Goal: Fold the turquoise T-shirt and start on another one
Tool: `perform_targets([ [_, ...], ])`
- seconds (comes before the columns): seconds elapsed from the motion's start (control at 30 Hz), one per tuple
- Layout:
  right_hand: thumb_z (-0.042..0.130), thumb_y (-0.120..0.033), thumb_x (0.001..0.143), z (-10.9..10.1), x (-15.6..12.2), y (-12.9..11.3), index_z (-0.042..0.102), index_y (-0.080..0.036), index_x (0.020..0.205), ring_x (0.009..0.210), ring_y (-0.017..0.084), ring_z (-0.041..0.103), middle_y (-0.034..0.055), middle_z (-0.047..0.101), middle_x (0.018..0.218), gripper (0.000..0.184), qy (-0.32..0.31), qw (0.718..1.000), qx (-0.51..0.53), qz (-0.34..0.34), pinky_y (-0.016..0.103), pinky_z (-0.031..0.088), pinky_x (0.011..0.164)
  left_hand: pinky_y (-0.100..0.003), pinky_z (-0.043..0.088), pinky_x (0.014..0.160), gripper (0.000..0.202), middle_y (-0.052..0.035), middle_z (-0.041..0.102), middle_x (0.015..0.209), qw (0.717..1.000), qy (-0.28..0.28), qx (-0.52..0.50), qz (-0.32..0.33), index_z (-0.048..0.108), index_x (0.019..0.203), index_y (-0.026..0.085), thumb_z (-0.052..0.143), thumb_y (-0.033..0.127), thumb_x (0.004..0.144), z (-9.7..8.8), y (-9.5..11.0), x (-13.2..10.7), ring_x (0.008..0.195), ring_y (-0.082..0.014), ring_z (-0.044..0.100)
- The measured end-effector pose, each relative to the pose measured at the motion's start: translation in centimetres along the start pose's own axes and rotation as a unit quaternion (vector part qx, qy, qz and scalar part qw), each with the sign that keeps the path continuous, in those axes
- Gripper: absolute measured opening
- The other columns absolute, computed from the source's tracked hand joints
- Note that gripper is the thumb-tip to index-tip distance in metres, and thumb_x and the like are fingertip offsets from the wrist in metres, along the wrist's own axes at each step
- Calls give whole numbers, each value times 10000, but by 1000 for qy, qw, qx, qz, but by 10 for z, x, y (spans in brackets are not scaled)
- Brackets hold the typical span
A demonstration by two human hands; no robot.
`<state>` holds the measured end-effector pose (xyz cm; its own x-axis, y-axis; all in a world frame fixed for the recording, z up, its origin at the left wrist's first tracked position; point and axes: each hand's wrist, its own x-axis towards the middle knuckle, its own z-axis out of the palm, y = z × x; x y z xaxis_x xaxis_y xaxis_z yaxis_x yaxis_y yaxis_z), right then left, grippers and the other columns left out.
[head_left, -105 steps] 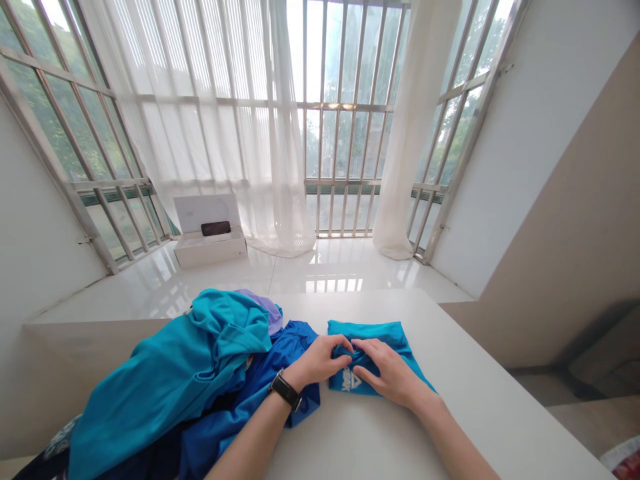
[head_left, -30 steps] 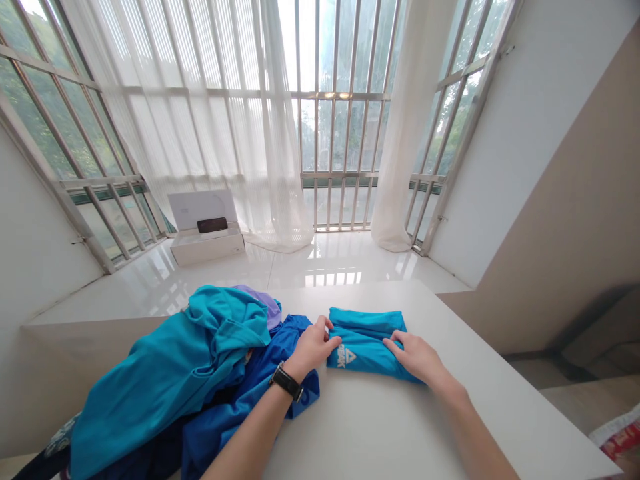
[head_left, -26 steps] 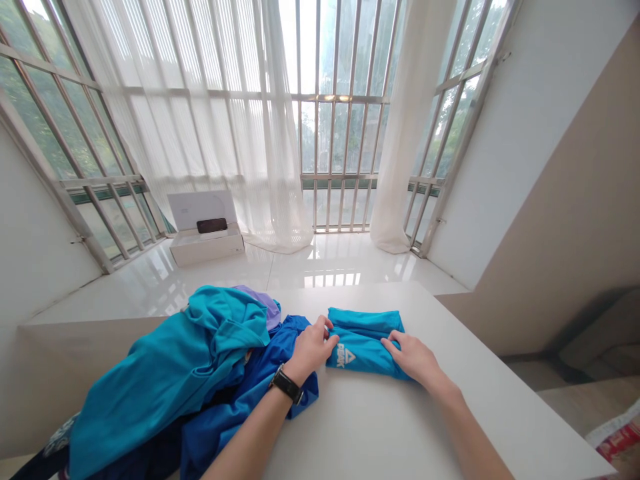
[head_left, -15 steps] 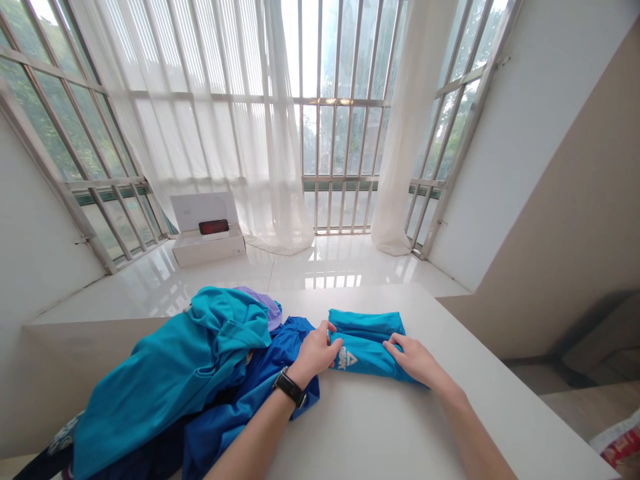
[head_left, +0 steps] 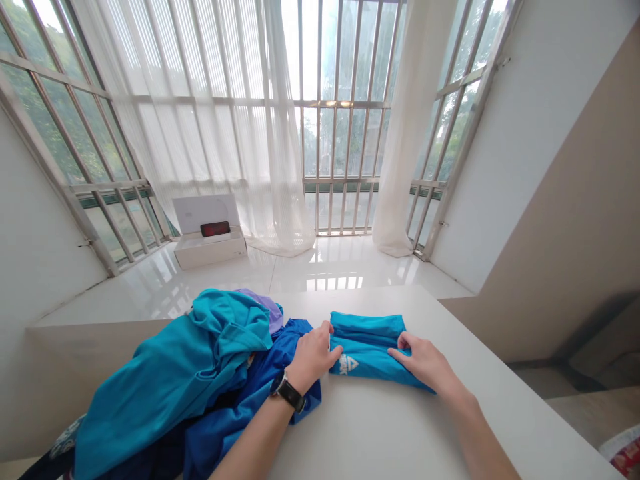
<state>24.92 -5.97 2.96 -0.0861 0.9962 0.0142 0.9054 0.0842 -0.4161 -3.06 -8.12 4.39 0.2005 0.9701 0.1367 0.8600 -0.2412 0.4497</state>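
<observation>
Barely pinned, one slip from coming undone

The folded teal garment lies in a long, flat bundle on the white tabletop, its white PEAK logo facing up near the left end. The left hand sits at that end, its fingers close together and resting against the cloth, with no sign of a firm clamp. The right hand lies at the other end, its fingers curled with their tips on the upper layer. Whether they pinch that layer, I cannot tell.

Neither hand seems to hold the layers tightly, so the main risk is slackness: if either hand lifts or drags, the upper fold could slide or spring open. The loose lower-right corner could also catch under the right hand and crease.

Just left of the bundle, a royal-blue garment crowds the left wrist. Above it rise a purple garment and a large teal garment. If that soft heap slumped, or a sleeve were knocked, it could spill against the bundle. The black wristwatch could snag loose cloth.
</observation>
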Motion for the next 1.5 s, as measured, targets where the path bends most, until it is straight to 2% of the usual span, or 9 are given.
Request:
perform_targets([
  [0.13,604,-434,792,-3,-1,1,506,-250,735,786,204,602,19,652,841,216,52,998,-22,-34,290,399,612,-298,464,804,149,-42,638,999,983,5,88,164,580,1030,222,536,153,906,0,5,1,933,-212,615],
  [0.23,610,-373,789,-4,-1,0,529,-251,725,843,208,600,17,634,866,159,63,994,-30,-79,287,412,644,-265,469,740,167,-27,621,940,971,-37,114,207,606,955,229,467,138,959,3,4,2,853,-183,616],
  [0.4,491,-369,894,-5,-7,-15,526,-256,767,691,154,565,-21,624,779,173,25,989,8,-145,279,397,652,-256,475,714,188,-24,626,922,973,-48,107,197,628,959,227,446,196,995,3,2,2,828,-179,623],
  [0.7,545,-515,852,-1,-3,-11,511,-234,672,626,157,534,-8,624,669,335,-50,995,28,-84,282,339,579,-281,478,776,49,-38,606,957,993,-16,-37,110,628,899,215,625,259,877,9,-5,3,885,-200,602],
  [0.83,560,-466,840,-1,-3,-12,527,-237,688,643,156,543,-7,635,696,277,-46,993,46,-97,282,365,588,-371,462,922,472,-84,577,1151,991,32,-113,59,574,1147,201,766,304,729,16,-16,9,1057,-264,557],
  [0.97,576,-396,839,-1,-4,-16,552,-244,761,750,166,580,0,645,827,172,-21,985,61,-157,298,431,684,-452,350,1082,806,-111,504,1377,985,-15,-167,40,448,1408,250,804,298,686,18,-22,16,1275,-315,447],
  [1.13,571,-362,853,1,-3,-15,570,-246,798,789,169,587,5,621,864,128,-20,981,68,-178,310,467,732,-464,313,1109,658,-82,546,1337,983,-51,-175,29,560,1320,295,782,307,701,12,-20,18,1296,-316,435],
  [1.27,578,-358,851,1,-2,-14,588,-251,852,807,169,592,3,612,881,108,-27,981,78,-173,312,481,760,-497,287,1128,734,-95,518,1397,978,-67,-192,45,486,1405,287,758,279,723,14,-21,18,1343,-329,395],
  [1.5,611,-355,820,0,-3,-15,582,-256,866,831,171,602,2,616,924,113,-7,984,78,-161,314,491,769,-409,433,1036,639,-90,593,1295,966,-17,-243,86,543,1307,230,742,213,700,21,-21,18,1201,-279,542],
])
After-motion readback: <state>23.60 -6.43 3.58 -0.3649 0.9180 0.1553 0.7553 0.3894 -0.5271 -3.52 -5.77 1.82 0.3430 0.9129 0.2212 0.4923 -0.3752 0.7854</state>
